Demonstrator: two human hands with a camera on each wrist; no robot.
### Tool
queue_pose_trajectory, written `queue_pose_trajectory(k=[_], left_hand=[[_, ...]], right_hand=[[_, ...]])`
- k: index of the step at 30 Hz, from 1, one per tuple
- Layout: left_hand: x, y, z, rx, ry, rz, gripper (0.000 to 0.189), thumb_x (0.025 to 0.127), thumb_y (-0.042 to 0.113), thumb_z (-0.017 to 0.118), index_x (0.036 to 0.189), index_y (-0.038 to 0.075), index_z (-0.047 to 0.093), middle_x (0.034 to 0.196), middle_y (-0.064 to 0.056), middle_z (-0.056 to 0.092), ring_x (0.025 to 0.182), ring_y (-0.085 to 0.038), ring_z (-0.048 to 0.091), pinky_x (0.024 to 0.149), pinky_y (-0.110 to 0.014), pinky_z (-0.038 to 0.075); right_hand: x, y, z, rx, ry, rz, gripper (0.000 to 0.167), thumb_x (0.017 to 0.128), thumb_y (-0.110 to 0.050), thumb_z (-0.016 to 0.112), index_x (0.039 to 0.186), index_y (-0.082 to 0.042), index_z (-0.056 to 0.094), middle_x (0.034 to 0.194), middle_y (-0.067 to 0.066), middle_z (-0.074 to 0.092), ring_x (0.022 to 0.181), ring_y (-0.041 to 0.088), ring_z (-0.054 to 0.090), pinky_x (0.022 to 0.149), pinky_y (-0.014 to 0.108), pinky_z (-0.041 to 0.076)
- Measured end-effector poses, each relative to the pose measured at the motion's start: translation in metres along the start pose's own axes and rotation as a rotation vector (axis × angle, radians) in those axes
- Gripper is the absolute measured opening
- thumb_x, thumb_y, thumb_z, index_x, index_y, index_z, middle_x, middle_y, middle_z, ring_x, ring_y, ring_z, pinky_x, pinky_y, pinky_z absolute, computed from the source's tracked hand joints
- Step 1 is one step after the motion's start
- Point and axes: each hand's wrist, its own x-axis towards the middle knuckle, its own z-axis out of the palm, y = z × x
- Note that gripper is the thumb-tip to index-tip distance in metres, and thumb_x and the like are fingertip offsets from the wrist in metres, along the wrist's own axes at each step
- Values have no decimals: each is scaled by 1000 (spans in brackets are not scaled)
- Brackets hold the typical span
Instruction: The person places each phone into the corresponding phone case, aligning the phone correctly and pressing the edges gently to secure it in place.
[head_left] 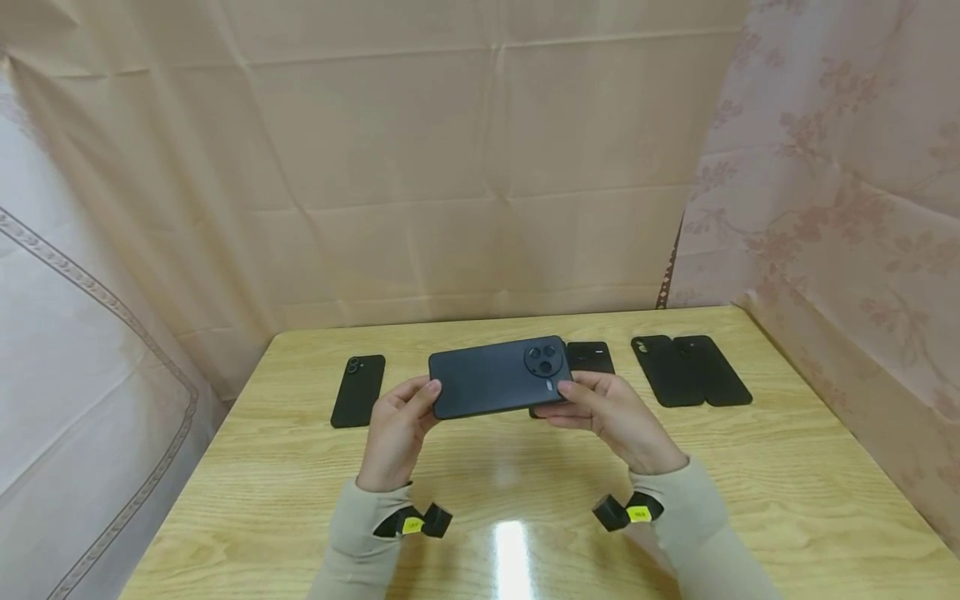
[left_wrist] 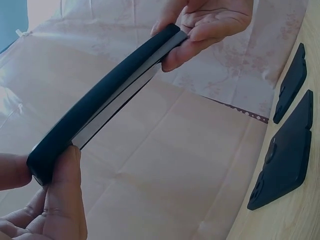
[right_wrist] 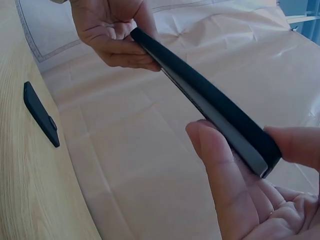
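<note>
Both hands hold a dark blue smartphone (head_left: 483,379) sideways over the table, its back with a round camera ring facing up. My left hand (head_left: 393,437) pinches the plain end, thumb on top and fingers beneath. At the camera end, my right hand (head_left: 619,417) grips the corner between thumb and fingers. Seen edge-on in the left wrist view, the smartphone (left_wrist: 100,102) has a dark outer back and a lighter grey strip along its side. In the right wrist view the grey side of the smartphone (right_wrist: 235,142) runs below the dark back.
A black phone-shaped piece (head_left: 358,392) with a camera corner lies at the left of the wooden table (head_left: 300,492). Another dark piece (head_left: 591,358) is partly hidden behind the held smartphone and right hand. Two black case-like pieces (head_left: 663,375) lie side by side at right. Cloth (head_left: 450,167) hangs behind.
</note>
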Motion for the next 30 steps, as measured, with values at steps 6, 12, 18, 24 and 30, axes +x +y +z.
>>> queue_pose_trajectory(k=[6, 12, 18, 24, 30], left_hand=[[0, -2, 1, 9, -3, 7, 9, 94, 8, 64, 92, 10, 72, 80, 2, 68, 70, -8, 65, 71, -23, 57], [1, -3, 3, -7, -7, 2, 9, 94, 6, 63, 91, 10, 72, 81, 1, 68, 71, -9, 65, 71, -25, 57], [2, -5, 4, -17, -3, -4, 8, 93, 7, 64, 91, 9, 71, 79, 1, 68, 70, -10, 66, 72, -25, 57], [1, -4, 4, -10, -5, 0, 9, 94, 7, 63, 92, 10, 72, 79, 2, 68, 70, -9, 66, 72, -24, 58], [0, -5, 6, -25, 7, -2, 9, 95, 6, 62, 93, 7, 70, 77, 1, 67, 69, -8, 66, 71, -23, 58]], right_hand=[[0, 1, 0, -12, -1, -4, 49, 101, -15, 55, 139, 12, 42, 111, 1, 74, 98, 19, 73, 91, 37, 55], [0, 0, 0, -54, 30, 14, 50, 101, -16, 55, 139, 14, 41, 111, 1, 73, 98, 19, 73, 90, 35, 56], [0, 0, 0, -59, 54, 14, 39, 101, -14, 55, 131, 10, 49, 110, -1, 72, 97, 18, 73, 90, 32, 56], [0, 0, -2, -39, 40, -1, 37, 100, -15, 56, 130, 8, 51, 111, -1, 73, 99, 19, 72, 90, 31, 56], [2, 2, -1, 7, 58, -7, 31, 100, -16, 56, 128, -2, 56, 111, -2, 73, 97, 19, 73, 90, 33, 57]])
